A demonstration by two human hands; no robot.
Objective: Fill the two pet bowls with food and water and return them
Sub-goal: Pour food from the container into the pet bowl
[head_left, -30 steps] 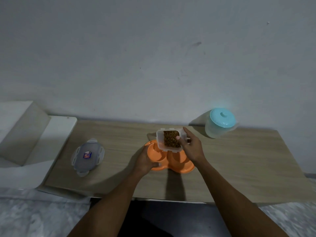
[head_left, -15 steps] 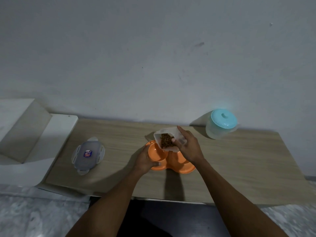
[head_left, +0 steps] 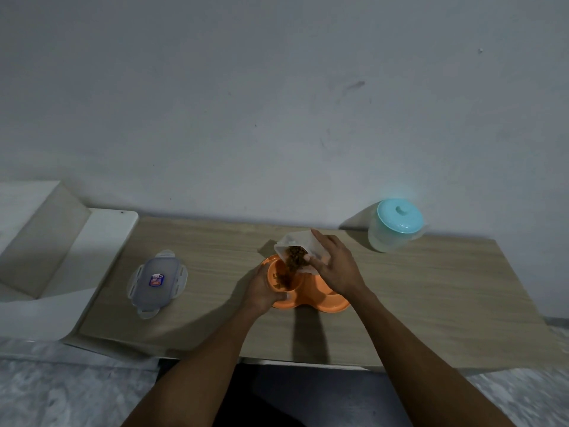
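Right now the right hand [head_left: 337, 268] is clamping around the clear rectangular plastic food container [head_left: 300, 246], fingers wrapping its far wall and thumb pressing its near side, and is holding it in the air above the orange plastic double pet bowl [head_left: 308, 291]. The container is tipping steeply, its open mouth pointing down and to the left toward the left well, its long axis running from upper right to lower left. Brown kibble [head_left: 294, 260] is sliding out and landing in that well.

The left hand [head_left: 264, 289] is closing on the dish's left rim, bracing it on the pale wood-grain tabletop [head_left: 431, 288]. The dish's 2 wells are lying side by side, so its long axis is running left to right along the table edge; the right well is mostly hidden by the wrist.

Judging from the steep tilt, the kibble is liable to come out in 1 rush, overshooting the rim or spilling into the right well, presumably the water side. The grey clip-lock lid [head_left: 157, 280] is lying well apart to the left, and the translucent jug with a turquoise lid [head_left: 395, 224] is standing near the wall on the right.
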